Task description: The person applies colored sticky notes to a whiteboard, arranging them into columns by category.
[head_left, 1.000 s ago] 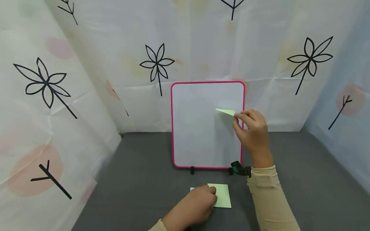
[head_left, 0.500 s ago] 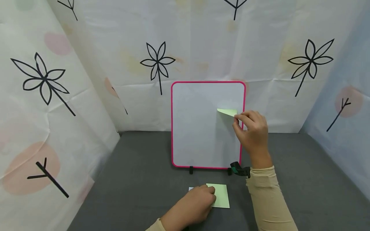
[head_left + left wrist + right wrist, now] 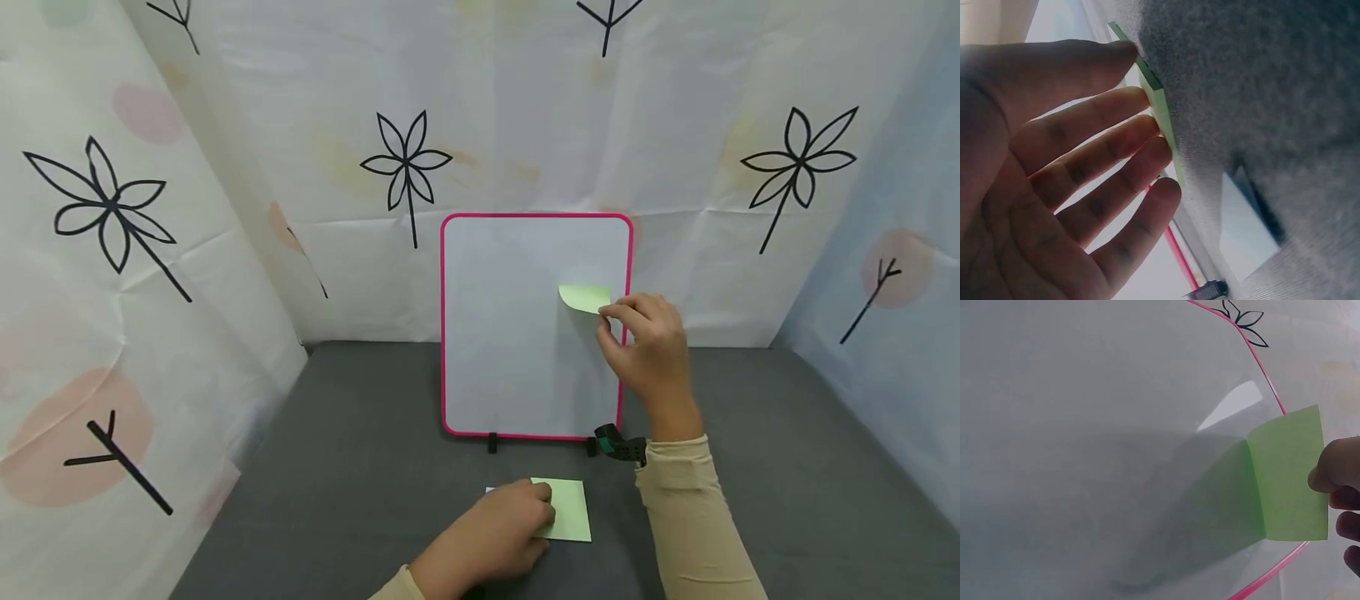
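My right hand (image 3: 648, 350) pinches the loose edge of a light green sticky note (image 3: 585, 297) between thumb and fingers. The note's opposite edge meets the white face of a whiteboard (image 3: 517, 358), near its right side. In the right wrist view the note (image 3: 1288, 481) bends outward from the board, its shadow falling across the surface. On the table, the fingertips of my left hand (image 3: 502, 529) rest on a pad of green sticky notes (image 3: 570, 512), thumb at its near edge. The left wrist view shows the pad's edge (image 3: 1163, 109) under the fingertips.
The pink-framed whiteboard stands upright on small black feet (image 3: 492, 443) on a grey table (image 3: 367, 433). Beyond the left hand lies a pale bluish folded paper (image 3: 1244, 231), mostly hidden in the head view. Leaf-printed cloth (image 3: 300, 100) encloses the back and sides.
The right hand has lowered slightly, and the held note now curves downward and shows more of its face. The left hand stays on the pad.
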`<move>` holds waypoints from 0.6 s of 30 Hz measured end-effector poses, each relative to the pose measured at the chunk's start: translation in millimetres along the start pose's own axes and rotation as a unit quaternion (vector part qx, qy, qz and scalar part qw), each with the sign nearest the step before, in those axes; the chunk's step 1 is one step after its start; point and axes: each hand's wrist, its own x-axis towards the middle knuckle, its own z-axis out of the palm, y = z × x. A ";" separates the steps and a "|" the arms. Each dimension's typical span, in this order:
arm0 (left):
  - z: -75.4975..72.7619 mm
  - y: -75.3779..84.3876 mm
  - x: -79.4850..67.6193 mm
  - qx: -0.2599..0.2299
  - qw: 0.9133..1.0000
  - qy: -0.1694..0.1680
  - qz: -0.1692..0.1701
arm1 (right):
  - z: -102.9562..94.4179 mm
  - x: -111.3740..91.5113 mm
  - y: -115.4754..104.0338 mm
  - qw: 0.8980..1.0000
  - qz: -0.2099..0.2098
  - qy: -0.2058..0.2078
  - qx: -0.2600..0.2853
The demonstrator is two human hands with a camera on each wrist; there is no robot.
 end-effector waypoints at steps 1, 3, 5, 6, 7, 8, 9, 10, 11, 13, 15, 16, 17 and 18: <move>0.1 -0.8 0.2 -0.015 1.000 -0.011 -0.007 | -0.6 -0.8 0.2 1.000 0.001 -0.009 0.000; 0.4 -2.3 1.1 -0.042 0.998 -0.031 -0.020 | -0.9 -1.7 1.0 1.000 0.005 -0.018 0.007; 0.2 -3.2 2.1 -0.059 0.997 -0.049 -0.026 | -1.1 -2.5 1.8 0.999 0.006 -0.030 0.011; -0.3 -3.6 2.6 -0.066 0.996 -0.055 -0.029 | -1.2 -2.6 2.0 0.999 0.006 -0.035 0.013; -1.1 -3.9 2.9 -0.073 0.995 -0.060 -0.031 | -1.5 -2.7 2.3 0.999 0.006 -0.043 0.012; -2.4 -4.4 3.2 -0.080 0.994 -0.064 -0.032 | -1.6 -2.7 2.5 0.999 0.007 -0.047 0.016; -4.9 -4.9 3.6 -0.090 0.993 -0.069 -0.036 | -2.2 -2.7 2.7 0.998 0.008 -0.057 0.016; -6.5 -6.0 4.2 -0.099 0.992 -0.068 -0.040 | -2.9 -2.7 2.7 0.998 0.012 -0.066 0.016; -8.4 -7.3 5.1 -0.107 0.991 -0.065 -0.044 | -3.6 -3.0 2.4 0.997 0.015 -0.074 0.014; -14.2 -10.6 8.0 -0.132 0.988 -0.055 -0.050 | -4.7 -3.7 2.7 0.996 0.022 -0.085 0.014; -22.3 -14.1 12.5 -0.160 0.985 -0.033 -0.058 | -5.9 -4.5 3.1 0.995 0.027 -0.093 0.015; -26.6 -15.9 15.4 -0.168 0.984 -0.015 -0.060 | -6.3 -4.9 3.4 0.995 0.027 -0.095 0.016; -32.1 -17.2 18.4 -0.178 0.982 0.003 -0.062 | -6.7 -5.5 4.1 0.995 0.027 -0.096 0.016; -37.7 -18.5 21.7 -0.188 0.980 0.023 -0.061 | -7.2 -6.2 4.8 0.995 0.028 -0.099 0.018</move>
